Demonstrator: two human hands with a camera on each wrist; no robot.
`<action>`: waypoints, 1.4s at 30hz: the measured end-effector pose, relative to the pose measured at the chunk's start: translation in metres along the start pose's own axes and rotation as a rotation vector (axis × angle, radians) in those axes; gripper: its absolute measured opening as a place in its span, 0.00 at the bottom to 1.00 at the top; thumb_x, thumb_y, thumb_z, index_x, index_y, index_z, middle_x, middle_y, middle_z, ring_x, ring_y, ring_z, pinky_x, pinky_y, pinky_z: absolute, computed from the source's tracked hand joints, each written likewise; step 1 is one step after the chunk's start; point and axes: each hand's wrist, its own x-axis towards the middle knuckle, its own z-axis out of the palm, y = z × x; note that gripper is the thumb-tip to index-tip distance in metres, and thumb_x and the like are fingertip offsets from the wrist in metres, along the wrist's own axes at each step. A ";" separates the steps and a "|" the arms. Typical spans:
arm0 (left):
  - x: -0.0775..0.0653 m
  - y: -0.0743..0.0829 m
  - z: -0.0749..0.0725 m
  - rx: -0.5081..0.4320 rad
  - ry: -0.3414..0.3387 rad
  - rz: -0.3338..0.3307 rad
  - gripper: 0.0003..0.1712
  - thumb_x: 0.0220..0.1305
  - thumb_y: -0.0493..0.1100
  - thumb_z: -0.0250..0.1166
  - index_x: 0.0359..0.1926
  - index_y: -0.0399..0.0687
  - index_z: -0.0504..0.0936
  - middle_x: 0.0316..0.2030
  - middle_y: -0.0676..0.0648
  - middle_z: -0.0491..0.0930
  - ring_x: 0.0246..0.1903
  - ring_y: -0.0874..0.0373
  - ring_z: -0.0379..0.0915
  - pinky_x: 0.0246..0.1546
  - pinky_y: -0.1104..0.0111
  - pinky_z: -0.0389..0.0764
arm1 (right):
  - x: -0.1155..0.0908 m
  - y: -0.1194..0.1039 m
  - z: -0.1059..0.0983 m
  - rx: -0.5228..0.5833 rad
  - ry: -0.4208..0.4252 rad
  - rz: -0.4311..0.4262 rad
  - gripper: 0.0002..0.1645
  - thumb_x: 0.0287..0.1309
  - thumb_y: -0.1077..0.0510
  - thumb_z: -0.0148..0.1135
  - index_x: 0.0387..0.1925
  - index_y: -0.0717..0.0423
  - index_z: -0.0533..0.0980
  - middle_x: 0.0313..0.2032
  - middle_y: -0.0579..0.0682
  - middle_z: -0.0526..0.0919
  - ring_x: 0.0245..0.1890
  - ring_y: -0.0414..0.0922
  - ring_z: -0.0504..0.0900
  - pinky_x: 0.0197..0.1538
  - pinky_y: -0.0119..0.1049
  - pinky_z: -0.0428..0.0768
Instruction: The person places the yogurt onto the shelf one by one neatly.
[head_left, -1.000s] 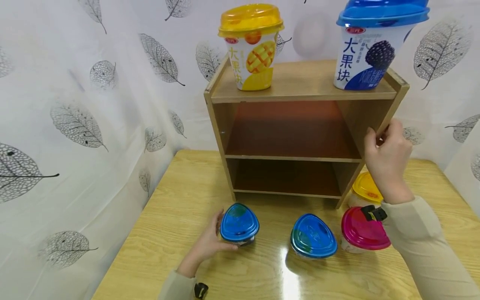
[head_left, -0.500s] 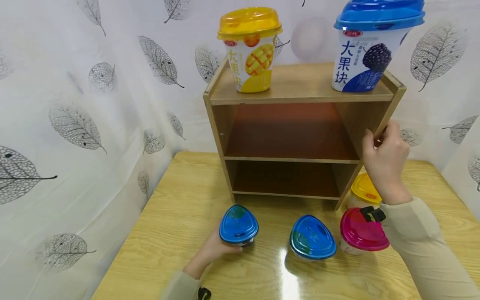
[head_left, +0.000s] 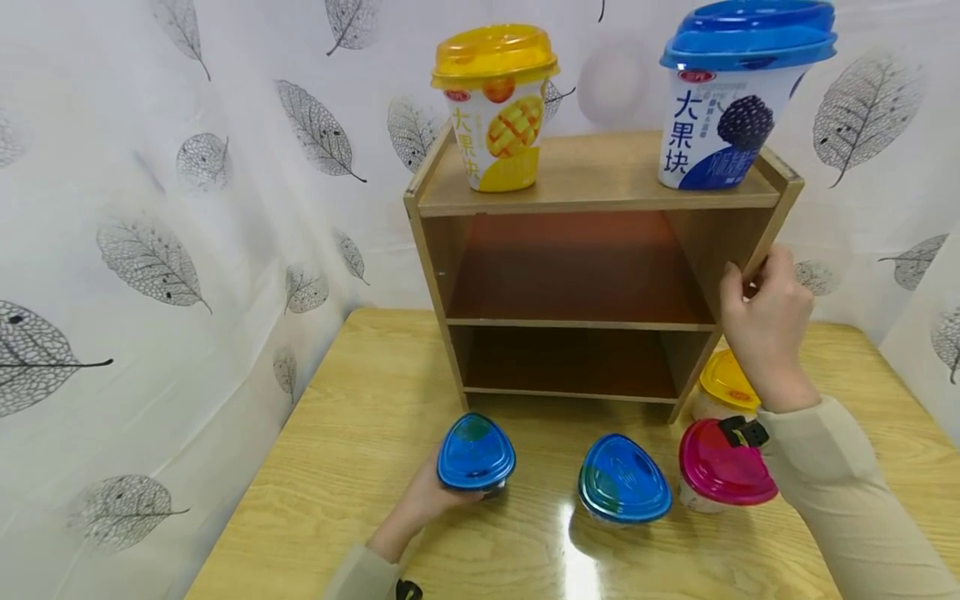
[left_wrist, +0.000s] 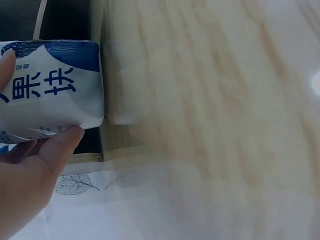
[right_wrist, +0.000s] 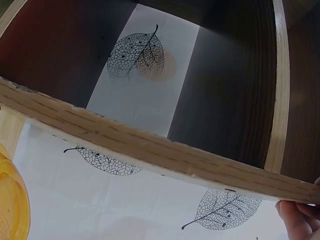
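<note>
My left hand (head_left: 427, 504) grips a yogurt cup with a blue lid (head_left: 476, 454) in front of the wooden shelf unit's left side. In the left wrist view, thumb and fingers hold the white-and-blue cup body (left_wrist: 55, 105) from both sides; whether its base touches the table I cannot tell. My right hand (head_left: 768, 325) pinches the front edge of the right side panel of the wooden shelf unit (head_left: 592, 206). Just the fingertips (right_wrist: 295, 217) at that panel edge (right_wrist: 125, 140) show in the right wrist view.
On the shelf top stand a yellow mango cup (head_left: 506, 125) and a blue blackberry cup (head_left: 720, 117). Another blue-lidded cup (head_left: 624, 479), a pink-lidded cup (head_left: 723, 467) and a yellow-lidded cup (head_left: 726, 383) stand on the table (head_left: 360, 400), the last partly behind my right arm.
My left fingers have closed in around the blue-lidded cup, beneath its lid. The head view has tilted slightly, so everything sits a little lower. My right hand keeps its hold on the panel.
</note>
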 end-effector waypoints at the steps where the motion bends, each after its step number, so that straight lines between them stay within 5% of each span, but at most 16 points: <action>1: 0.001 -0.002 0.000 0.000 0.000 0.002 0.50 0.39 0.35 0.72 0.63 0.38 0.55 0.56 0.36 0.64 0.56 0.40 0.58 0.52 0.47 0.60 | 0.000 0.000 0.000 0.001 -0.002 -0.002 0.15 0.53 0.60 0.50 0.36 0.72 0.69 0.28 0.66 0.77 0.23 0.58 0.75 0.28 0.14 0.57; 8: 0.010 0.026 -0.003 0.025 0.003 0.105 0.50 0.41 0.38 0.72 0.64 0.43 0.54 0.57 0.39 0.63 0.56 0.42 0.58 0.51 0.48 0.62 | 0.003 0.001 -0.001 -0.009 -0.002 -0.001 0.15 0.53 0.61 0.51 0.36 0.72 0.69 0.28 0.65 0.77 0.24 0.57 0.75 0.27 0.17 0.58; 18: 0.020 0.129 -0.009 0.089 0.054 0.346 0.48 0.37 0.28 0.72 0.61 0.38 0.58 0.55 0.38 0.67 0.54 0.44 0.62 0.48 0.51 0.67 | 0.007 0.003 0.000 -0.006 0.014 -0.016 0.14 0.51 0.62 0.53 0.36 0.72 0.70 0.28 0.65 0.78 0.24 0.58 0.76 0.28 0.15 0.57; 21: 0.030 0.146 -0.008 0.088 0.055 0.411 0.48 0.38 0.31 0.72 0.61 0.42 0.59 0.55 0.42 0.67 0.54 0.48 0.63 0.48 0.54 0.68 | 0.008 0.003 0.000 -0.007 0.018 -0.016 0.14 0.52 0.61 0.52 0.36 0.72 0.70 0.28 0.65 0.78 0.24 0.58 0.76 0.27 0.17 0.58; 23: 0.040 0.153 -0.007 0.065 0.042 0.452 0.47 0.39 0.34 0.73 0.61 0.47 0.60 0.54 0.46 0.68 0.53 0.51 0.63 0.47 0.56 0.69 | 0.009 0.003 0.000 -0.010 0.022 -0.015 0.14 0.52 0.62 0.53 0.36 0.71 0.70 0.27 0.64 0.78 0.23 0.54 0.75 0.27 0.17 0.58; 26: 0.056 0.160 -0.003 0.029 0.018 0.506 0.44 0.41 0.38 0.72 0.60 0.50 0.62 0.53 0.48 0.69 0.52 0.54 0.64 0.47 0.58 0.69 | 0.009 0.002 -0.001 -0.017 0.030 -0.009 0.14 0.51 0.62 0.53 0.36 0.71 0.70 0.26 0.63 0.78 0.22 0.35 0.72 0.27 0.16 0.59; 30: 0.070 0.179 0.006 -0.033 -0.016 0.509 0.38 0.46 0.36 0.69 0.59 0.44 0.62 0.52 0.45 0.70 0.50 0.54 0.66 0.47 0.60 0.70 | 0.007 0.001 -0.003 -0.023 0.027 -0.001 0.14 0.51 0.61 0.53 0.35 0.70 0.70 0.25 0.63 0.78 0.23 0.26 0.66 0.26 0.18 0.60; 36: 0.082 0.206 0.022 -0.127 -0.026 0.434 0.33 0.51 0.28 0.62 0.58 0.36 0.60 0.52 0.39 0.68 0.51 0.51 0.66 0.49 0.62 0.69 | -0.002 0.002 -0.005 -0.025 0.015 -0.024 0.13 0.51 0.62 0.52 0.35 0.72 0.70 0.25 0.64 0.78 0.22 0.57 0.75 0.25 0.24 0.61; 42: 0.114 0.203 0.037 -0.068 0.015 0.388 0.37 0.51 0.38 0.66 0.60 0.45 0.57 0.54 0.47 0.68 0.52 0.57 0.65 0.50 0.65 0.67 | -0.003 0.000 -0.003 -0.007 0.014 -0.036 0.13 0.51 0.62 0.53 0.34 0.71 0.70 0.25 0.64 0.78 0.23 0.58 0.76 0.26 0.21 0.61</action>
